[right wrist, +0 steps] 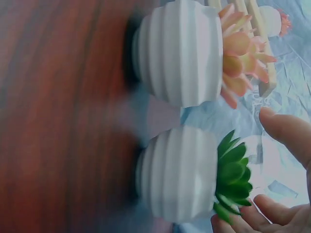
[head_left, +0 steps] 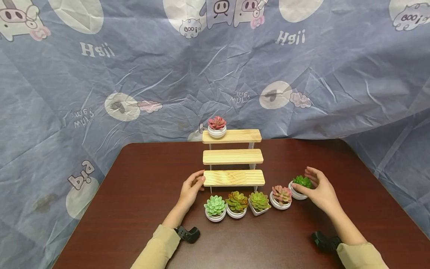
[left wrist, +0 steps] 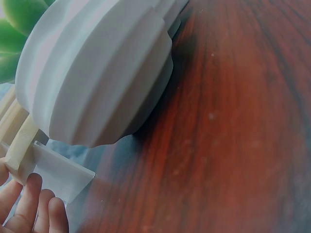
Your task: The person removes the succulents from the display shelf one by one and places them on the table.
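A three-tier wooden display stand [head_left: 233, 178] stands on the table, a red succulent in a white pot [head_left: 217, 127] on the left of its top tier. My left hand [head_left: 191, 187] pinches the left end of the bottom tier between thumb and fingers; the left wrist view shows its fingertips [left wrist: 33, 187] against the wood. Around the dark green succulent [head_left: 303, 182] in a round white pot, my right hand [head_left: 320, 191] is spread, thumb and fingers apart. In the right wrist view, fingers are close to the leaves [right wrist: 234, 170]; whether they touch is unclear.
Left of the green plant, a row of potted succulents runs before the stand: pink [head_left: 281, 195], yellow-green [head_left: 259, 202], reddish-green [head_left: 237, 203] and pale green [head_left: 215, 206]. A blue-grey printed cloth [head_left: 188, 86] hangs behind the dark red-brown table [head_left: 134, 209].
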Available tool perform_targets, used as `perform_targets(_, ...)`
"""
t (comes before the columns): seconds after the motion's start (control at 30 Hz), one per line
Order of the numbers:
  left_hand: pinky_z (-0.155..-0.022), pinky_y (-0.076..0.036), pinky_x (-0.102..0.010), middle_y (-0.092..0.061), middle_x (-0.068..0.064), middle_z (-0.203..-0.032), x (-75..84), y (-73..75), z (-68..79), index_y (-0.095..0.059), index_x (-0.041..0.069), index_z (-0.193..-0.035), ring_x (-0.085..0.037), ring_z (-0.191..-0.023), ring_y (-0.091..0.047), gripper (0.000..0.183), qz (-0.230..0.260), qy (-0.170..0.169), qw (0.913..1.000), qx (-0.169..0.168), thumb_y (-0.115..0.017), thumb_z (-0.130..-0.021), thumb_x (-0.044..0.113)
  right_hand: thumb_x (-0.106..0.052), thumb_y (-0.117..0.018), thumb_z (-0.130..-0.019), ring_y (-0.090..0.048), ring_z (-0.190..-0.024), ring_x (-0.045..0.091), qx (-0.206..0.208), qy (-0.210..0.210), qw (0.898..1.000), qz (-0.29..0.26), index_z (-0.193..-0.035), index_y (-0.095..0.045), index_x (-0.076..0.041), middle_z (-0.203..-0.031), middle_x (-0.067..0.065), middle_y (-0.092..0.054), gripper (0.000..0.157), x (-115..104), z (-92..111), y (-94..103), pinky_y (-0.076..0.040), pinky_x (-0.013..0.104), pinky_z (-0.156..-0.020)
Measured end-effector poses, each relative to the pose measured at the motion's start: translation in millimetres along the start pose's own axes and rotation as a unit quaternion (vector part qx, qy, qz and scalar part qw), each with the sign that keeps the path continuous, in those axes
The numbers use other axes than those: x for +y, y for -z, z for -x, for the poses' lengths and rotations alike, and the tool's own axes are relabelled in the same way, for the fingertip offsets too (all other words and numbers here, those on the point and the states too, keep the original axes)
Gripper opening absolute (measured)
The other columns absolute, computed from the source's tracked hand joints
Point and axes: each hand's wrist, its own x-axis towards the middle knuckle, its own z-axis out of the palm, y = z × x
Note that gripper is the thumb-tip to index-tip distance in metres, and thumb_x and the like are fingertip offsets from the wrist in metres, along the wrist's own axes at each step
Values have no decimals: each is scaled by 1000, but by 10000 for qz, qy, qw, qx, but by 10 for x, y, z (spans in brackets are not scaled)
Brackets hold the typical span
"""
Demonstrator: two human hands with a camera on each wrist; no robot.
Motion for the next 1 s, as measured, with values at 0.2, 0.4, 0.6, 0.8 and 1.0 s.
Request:
perform_targets(0.2, -76, -52, -51, -61, -21, -105, 2, 0, -3, -51, -7, -129, -9, -87, -56, 36, 11, 46, 10000, 10, -53, -96, 8, -35, -74, -81, -42, -120, 47, 117, 8, 9998, 154, -142, -28, 6, -134, 29, -42, 87, -143, -66, 13, -37, 60, -92)
perform_targets(0.4, -76, -51, -52, -60, -22, -106, 2, -1, 0, -51, -8, -129, -10, -88, -56, 36, 25, 35, 10000, -9, -53, -96, 7, -36, -75, -80, -41, -121, 47, 169, 125, 9998, 62, -142, -30, 4, -135, 28, -42, 86, -306, -156, 24, -36, 58, -95)
perform_targets(0.6, -76, -52, -50, -60, -21, -107, 4, -7, 0, -50, -9, -129, -9, -89, -56, 37, -1, 49, 10000, 0, -53, -96, 8, -32, -77, -79, -43, -121, 44, 146, 383, 9991, -138, -140, -32, 5, -134, 27, -43, 84, -435, -252, -22, -37, 52, -99)
perform_targets(0.8, -77, -51, -52, -61, -21, -107, 8, -9, 1, -51, -8, -129, -10, -89, -56, 36, -16, 69, 10000, -2, -53, -96, 9, -30, -78, -78, -44, -122, 39, 139, 533, 9981, -280, -139, -34, 4, -135, 24, -43, 83, -567, -341, -92, -38, 48, -100)
perform_targets(1.0, -77, -52, -51, -61, -20, -105, -1, -4, -4, -50, -8, -129, -10, -89, -55, 37, 11, 69, 10000, -13, -53, -96, 9, -29, -77, -79, -42, -124, 38, 73, 693, 9965, -456, -139, -34, 3, -135, 22, -42, 81, -761, -439, -163, -37, 47, -102)
